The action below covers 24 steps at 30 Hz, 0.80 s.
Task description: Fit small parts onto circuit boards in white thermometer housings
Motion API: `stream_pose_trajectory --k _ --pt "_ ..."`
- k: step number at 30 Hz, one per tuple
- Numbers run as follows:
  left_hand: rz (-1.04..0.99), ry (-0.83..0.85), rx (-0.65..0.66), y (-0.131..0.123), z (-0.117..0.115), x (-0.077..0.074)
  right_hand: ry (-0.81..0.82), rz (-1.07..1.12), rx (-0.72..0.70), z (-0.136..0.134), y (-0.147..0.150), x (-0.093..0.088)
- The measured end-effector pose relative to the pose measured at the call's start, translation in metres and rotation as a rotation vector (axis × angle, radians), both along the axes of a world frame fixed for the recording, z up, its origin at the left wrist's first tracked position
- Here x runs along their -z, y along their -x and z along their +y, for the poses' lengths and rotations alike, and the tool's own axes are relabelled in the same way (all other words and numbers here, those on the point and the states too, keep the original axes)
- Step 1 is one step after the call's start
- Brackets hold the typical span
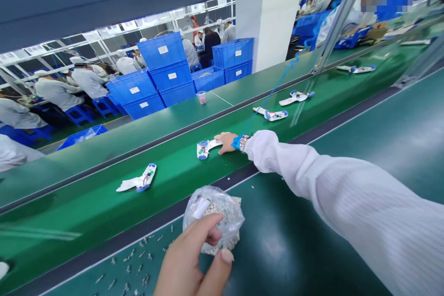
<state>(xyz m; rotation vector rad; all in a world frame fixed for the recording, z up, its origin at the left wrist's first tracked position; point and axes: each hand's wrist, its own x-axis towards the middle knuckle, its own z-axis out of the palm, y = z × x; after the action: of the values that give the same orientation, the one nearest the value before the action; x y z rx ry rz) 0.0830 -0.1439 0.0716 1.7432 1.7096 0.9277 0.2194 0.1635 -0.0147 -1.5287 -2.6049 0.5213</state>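
Right hand: reaches over the green belt, the fingers of this right hand on the handle end of a white housing; whether they close round it cannot be told.
Housing under the hand: lies midway between the belt's long edges, its wide end with blue parts and wiring turned away from the hand.
Wrist: wears a blue strap.
Left hand: the left hand is above the near bench, thumb and forefinger curved and apart, before a clear bag of small parts; contact with the bag is unclear.
Bag: sits at the bench's far edge, beside the belt.
Loose metal pieces: these small pieces lie scattered left of the bag, near that edge.
Other housings: one lies farther left on the belt; more lie to the right.
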Motion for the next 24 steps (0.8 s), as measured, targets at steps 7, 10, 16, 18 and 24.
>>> stream_pose_trajectory --k 7,10,16,18,24 --pt "-0.06 0.024 -0.061 -0.001 0.001 -0.004 0.113 -0.081 -0.038 -0.022 -0.005 -0.013" --pt "-0.125 0.028 -0.215 -0.003 0.004 -0.005 0.138 -0.028 -0.135 -0.052 -0.02 -0.033" --pt "-0.372 -0.069 -0.52 -0.001 0.011 -0.002 0.298 0.166 -0.456 -0.123 -0.048 -0.079" --pt "-0.463 0.002 -0.479 0.0 0.011 -0.001 0.365 0.252 -0.572 -0.138 -0.052 -0.089" --pt "-0.598 0.341 0.098 0.004 0.004 -0.005 0.614 0.391 -0.837 -0.145 -0.051 -0.102"
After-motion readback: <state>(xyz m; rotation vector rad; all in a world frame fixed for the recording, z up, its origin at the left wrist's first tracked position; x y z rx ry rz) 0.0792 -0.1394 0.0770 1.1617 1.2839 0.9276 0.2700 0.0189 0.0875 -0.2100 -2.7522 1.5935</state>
